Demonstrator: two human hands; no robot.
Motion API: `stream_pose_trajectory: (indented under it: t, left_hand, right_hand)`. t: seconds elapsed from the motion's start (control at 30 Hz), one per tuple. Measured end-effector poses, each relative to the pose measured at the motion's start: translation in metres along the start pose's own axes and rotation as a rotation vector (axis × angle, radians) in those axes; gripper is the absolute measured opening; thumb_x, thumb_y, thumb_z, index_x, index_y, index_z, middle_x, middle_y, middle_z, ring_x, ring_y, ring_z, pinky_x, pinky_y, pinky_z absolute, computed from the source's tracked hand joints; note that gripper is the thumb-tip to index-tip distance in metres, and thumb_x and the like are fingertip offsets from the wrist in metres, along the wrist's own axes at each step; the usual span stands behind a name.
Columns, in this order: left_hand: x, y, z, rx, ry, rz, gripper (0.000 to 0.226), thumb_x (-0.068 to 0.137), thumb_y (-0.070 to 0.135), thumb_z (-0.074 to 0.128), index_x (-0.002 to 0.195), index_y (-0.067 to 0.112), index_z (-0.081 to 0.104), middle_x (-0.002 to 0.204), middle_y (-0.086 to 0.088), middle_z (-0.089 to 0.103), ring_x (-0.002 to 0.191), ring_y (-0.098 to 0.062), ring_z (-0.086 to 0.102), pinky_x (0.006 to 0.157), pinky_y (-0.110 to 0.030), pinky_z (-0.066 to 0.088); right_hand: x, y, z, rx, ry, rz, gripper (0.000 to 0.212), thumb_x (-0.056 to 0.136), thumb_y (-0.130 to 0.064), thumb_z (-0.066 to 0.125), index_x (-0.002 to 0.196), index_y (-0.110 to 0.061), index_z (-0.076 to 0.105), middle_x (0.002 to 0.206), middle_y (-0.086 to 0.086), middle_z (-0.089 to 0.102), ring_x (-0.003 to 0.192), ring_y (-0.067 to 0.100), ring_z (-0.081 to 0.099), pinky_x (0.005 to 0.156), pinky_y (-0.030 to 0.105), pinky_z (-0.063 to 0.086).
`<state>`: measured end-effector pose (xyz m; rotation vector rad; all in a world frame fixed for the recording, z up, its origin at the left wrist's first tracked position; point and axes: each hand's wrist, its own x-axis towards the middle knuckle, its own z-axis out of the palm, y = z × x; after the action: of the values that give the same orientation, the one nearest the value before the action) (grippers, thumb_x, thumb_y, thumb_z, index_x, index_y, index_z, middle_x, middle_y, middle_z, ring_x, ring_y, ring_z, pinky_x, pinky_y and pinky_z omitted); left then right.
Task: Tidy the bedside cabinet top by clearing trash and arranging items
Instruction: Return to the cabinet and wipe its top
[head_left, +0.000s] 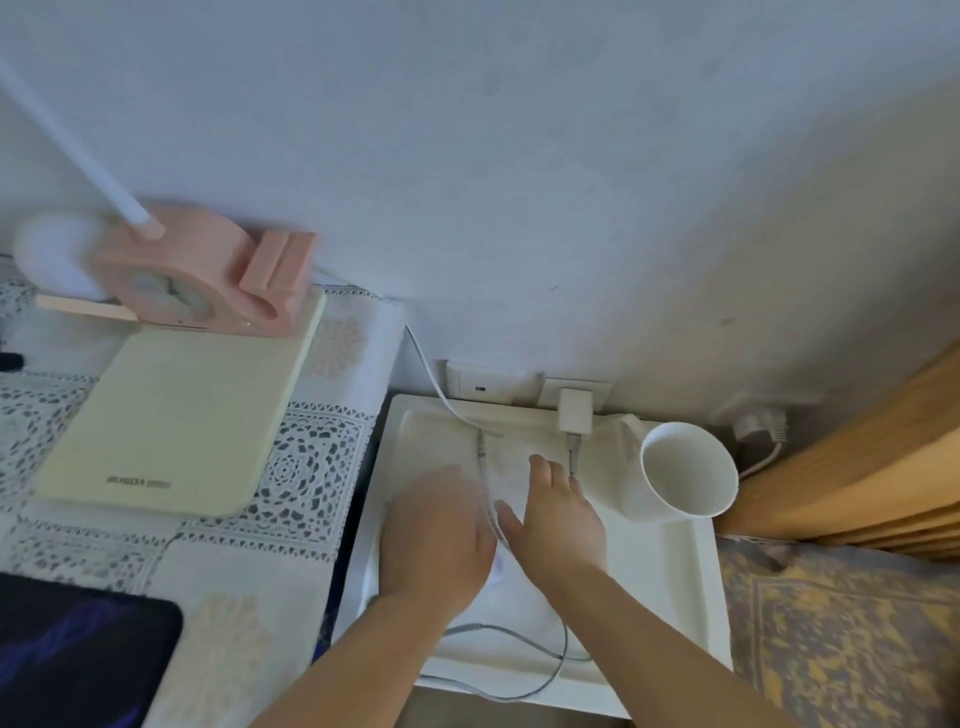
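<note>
Both hands are down on the white bedside cabinet top (670, 582), side by side and close but not touching; the left hand (434, 535) lies palm-down and blurred, its fingers hidden from above, so whether it grips anything I cannot tell; the right hand (558, 514) is spread flat with fingers pointing far, closed on nothing visible. Between them runs the grey charging cable (484, 470), its long axis near-to-far, one plug end lying just beyond the left hand's far edge; it passes under the gap between the hands and reappears as a loose loop (545, 670) at the near edge of the top. A second short lead drops from the white charger (575, 410) in the wall socket, ending just beyond the right fingertips. The white mug (685, 475) lies tipped on its side to the right, mouth facing near, apart from the right hand. Judging by this, the cable is what needs gathering next; either hand reaches it, the left slightly nearer the free plug end.
</note>
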<state>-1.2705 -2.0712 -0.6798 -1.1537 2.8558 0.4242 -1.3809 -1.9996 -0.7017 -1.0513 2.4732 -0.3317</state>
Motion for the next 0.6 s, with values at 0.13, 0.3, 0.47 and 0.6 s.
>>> stream_pose_trajectory:
  t: [0.13, 0.3, 0.47, 0.6]
  left_hand:
    - [0.005, -0.014, 0.007, 0.007, 0.015, -0.001, 0.021, 0.062, 0.025, 0.071, 0.082, 0.021, 0.065, 0.093, 0.003, 0.068, 0.086, -0.019, 0.066, 0.068, -0.033, 0.054]
    - [0.011, -0.021, 0.011, 0.006, 0.069, -0.009, 0.026, 0.062, 0.028, 0.076, 0.086, 0.022, 0.066, 0.094, 0.004, 0.069, 0.088, -0.018, 0.066, 0.07, -0.033, 0.054]
    - [0.011, -0.018, 0.014, -0.016, 0.052, -0.008, 0.027, 0.063, 0.029, 0.075, 0.088, 0.023, 0.066, 0.095, 0.005, 0.069, 0.09, -0.017, 0.066, 0.072, -0.033, 0.055]
    - [0.008, -0.016, 0.013, -0.013, 0.052, 0.002, 0.029, 0.073, 0.029, 0.066, 0.1, 0.02, 0.065, 0.113, 0.002, 0.066, 0.109, -0.02, 0.061, 0.089, -0.036, 0.05]
  right_hand:
    - [0.022, -0.012, 0.01, 0.025, 0.032, 0.104, 0.06, 0.09, -0.048, 0.049, 0.134, -0.011, 0.031, 0.132, 0.006, 0.047, 0.119, 0.023, 0.046, 0.083, 0.032, 0.047]
    - [0.038, -0.014, 0.02, -0.005, 0.084, 0.136, 0.052, 0.091, -0.043, 0.052, 0.128, -0.009, 0.037, 0.128, 0.008, 0.047, 0.118, 0.026, 0.045, 0.095, 0.031, 0.04]
    - [0.038, -0.012, 0.022, -0.029, 0.109, 0.143, 0.039, 0.092, -0.035, 0.053, 0.12, -0.009, 0.045, 0.124, 0.008, 0.049, 0.113, 0.024, 0.048, 0.085, 0.029, 0.044]
    - [0.028, -0.01, 0.016, 0.026, 0.109, 0.126, 0.04, 0.091, -0.032, 0.055, 0.123, -0.011, 0.044, 0.126, 0.007, 0.047, 0.114, 0.024, 0.046, 0.08, 0.031, 0.047]
